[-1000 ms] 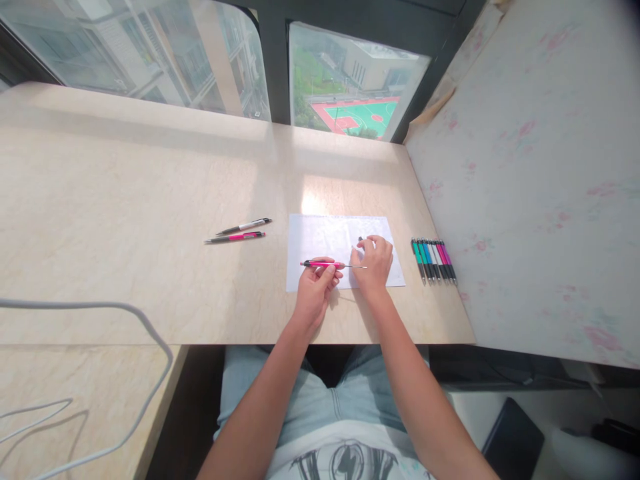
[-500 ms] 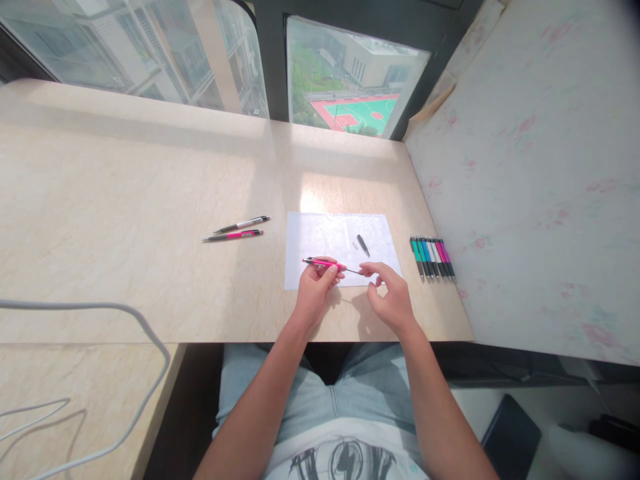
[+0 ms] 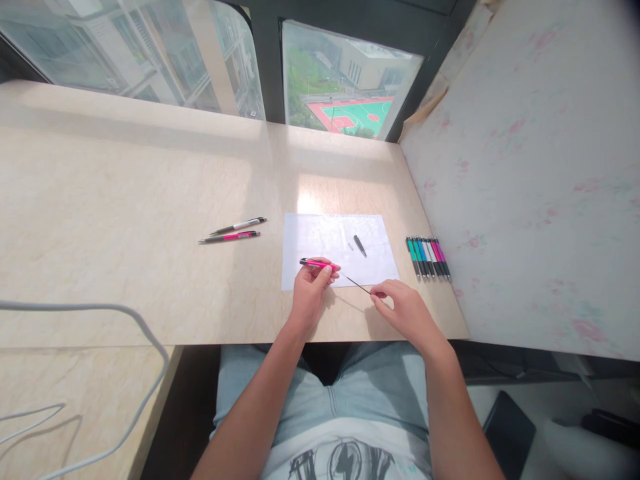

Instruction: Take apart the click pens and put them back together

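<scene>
My left hand (image 3: 311,288) is closed around the pink barrel of a pen (image 3: 316,264), its black clip end pointing left. A thin dark refill (image 3: 358,285) slants down to the right from the barrel's open end. My right hand (image 3: 397,305) pinches the refill's far tip between thumb and fingers. Beneath and beyond the hands lies a sheet of white paper (image 3: 320,233). On it rests a black pen grip (image 3: 359,246), with a small pale piece (image 3: 351,247), perhaps a spring, beside it.
Two pens, one white (image 3: 239,226) and one pink (image 3: 231,237), lie left of the paper. Several coloured pens (image 3: 428,258) are lined up near the wall (image 3: 525,200) on the right. A grey cable (image 3: 145,327) loops over the lower left.
My right hand has moved right and slightly down, now gripping the refill's tip. More of the refill shows outside the pink barrel. My left hand has stayed nearly in place.
</scene>
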`<state>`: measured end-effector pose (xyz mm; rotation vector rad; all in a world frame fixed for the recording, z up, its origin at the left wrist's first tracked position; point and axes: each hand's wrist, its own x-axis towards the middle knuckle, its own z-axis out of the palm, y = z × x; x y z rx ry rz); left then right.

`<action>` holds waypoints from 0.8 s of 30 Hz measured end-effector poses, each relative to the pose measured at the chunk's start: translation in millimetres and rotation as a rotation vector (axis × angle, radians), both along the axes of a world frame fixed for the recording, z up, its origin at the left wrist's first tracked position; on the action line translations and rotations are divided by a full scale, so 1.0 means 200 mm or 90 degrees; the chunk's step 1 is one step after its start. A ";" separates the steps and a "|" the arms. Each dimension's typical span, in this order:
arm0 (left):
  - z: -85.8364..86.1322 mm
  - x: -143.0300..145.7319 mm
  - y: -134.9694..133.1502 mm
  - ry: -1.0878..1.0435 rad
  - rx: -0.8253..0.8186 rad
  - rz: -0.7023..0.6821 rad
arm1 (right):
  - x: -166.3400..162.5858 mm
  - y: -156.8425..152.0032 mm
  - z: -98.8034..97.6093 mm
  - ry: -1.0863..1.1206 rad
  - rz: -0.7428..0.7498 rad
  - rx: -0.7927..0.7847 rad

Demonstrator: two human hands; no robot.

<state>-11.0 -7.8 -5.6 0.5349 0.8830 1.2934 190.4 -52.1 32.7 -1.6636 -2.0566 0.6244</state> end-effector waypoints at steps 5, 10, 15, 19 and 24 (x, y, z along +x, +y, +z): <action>0.00 -0.01 0.01 -0.062 -0.020 0.051 | -0.02 0.01 -0.07 -0.031 -0.154 0.030; 0.01 -0.01 0.01 -0.076 -0.023 0.033 | -0.17 0.14 -0.12 -0.094 -0.220 0.077; 0.01 -0.01 0.01 -0.084 -0.026 0.029 | -0.32 0.30 -0.13 -0.181 -0.259 0.063; 0.01 -0.01 0.00 -0.083 -0.025 0.020 | -0.36 0.38 -0.12 -0.206 -0.292 0.032; 0.01 -0.01 0.00 -0.091 -0.025 0.016 | -0.36 0.35 -0.09 -0.142 -0.316 -0.014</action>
